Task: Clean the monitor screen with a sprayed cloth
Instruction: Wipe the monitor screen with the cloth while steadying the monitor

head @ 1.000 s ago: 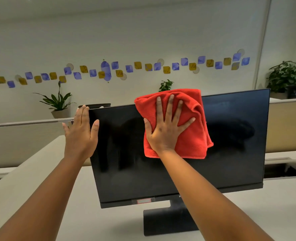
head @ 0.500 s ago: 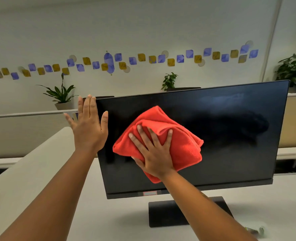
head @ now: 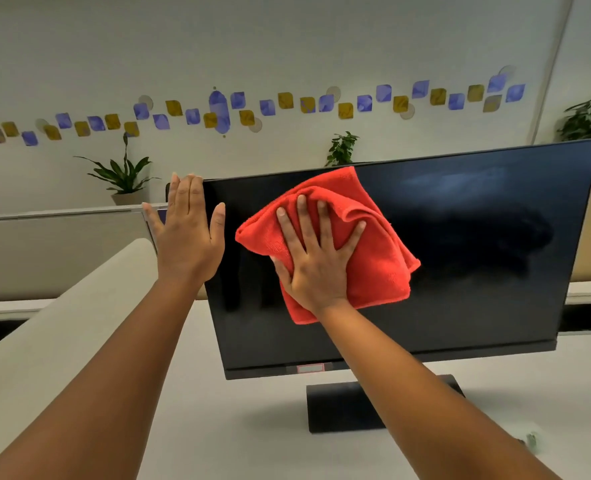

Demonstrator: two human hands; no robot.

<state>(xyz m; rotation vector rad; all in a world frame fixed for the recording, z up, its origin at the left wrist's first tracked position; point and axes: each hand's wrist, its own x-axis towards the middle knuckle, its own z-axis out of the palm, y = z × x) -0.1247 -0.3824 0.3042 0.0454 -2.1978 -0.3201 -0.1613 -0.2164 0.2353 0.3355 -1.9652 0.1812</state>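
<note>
A black monitor (head: 477, 258) stands on a white desk, its dark screen facing me. A folded red cloth (head: 377, 244) lies flat against the upper left-centre of the screen. My right hand (head: 316, 258) presses it there with fingers spread and straight. My left hand (head: 188, 233) rests flat on the monitor's upper left edge, fingers straight and pointing up. A faint hazy smear shows on the screen's upper right.
The monitor's black base (head: 346, 407) sits on the white desk (head: 238, 427). A small spray nozzle tip (head: 532, 439) shows at the lower right. Low partitions (head: 44, 251), potted plants (head: 122, 178) and a decorated wall lie behind.
The cloth and my right hand swept from the top centre down and left across the screen, then back up a little. My left hand stayed on the monitor's left edge.
</note>
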